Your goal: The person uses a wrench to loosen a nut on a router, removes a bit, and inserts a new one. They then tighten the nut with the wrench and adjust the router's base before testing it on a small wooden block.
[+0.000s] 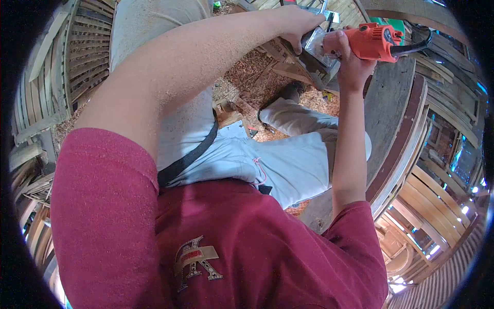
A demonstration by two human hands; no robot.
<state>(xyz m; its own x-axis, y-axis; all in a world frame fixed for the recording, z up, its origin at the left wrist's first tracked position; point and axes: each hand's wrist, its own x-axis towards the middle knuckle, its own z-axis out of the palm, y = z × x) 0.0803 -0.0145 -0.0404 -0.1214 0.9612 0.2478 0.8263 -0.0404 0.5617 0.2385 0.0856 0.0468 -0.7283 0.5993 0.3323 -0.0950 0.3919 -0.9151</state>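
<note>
An orange trim router (370,42) with a clear base stands on a dark piece of wood (314,69) at the upper right. My right hand (352,62) is closed around the router's body, near its clear base. My left hand (303,26) lies at the opposite side of that base. Its thumb points down along the base and its fingers reach across the far edge; the exact contact of the fingertips is partly hidden. A black cord (414,48) leaves the router's back end. Sawdust speckles my left forearm.
Wood shavings (249,72) cover the floor between my legs. A long grey plank (388,110) runs beneath my right arm. Slatted wooden frames (90,49) stand at the left, and stacked boards (437,201) at the right. A dark strap (193,154) crosses my light trousers.
</note>
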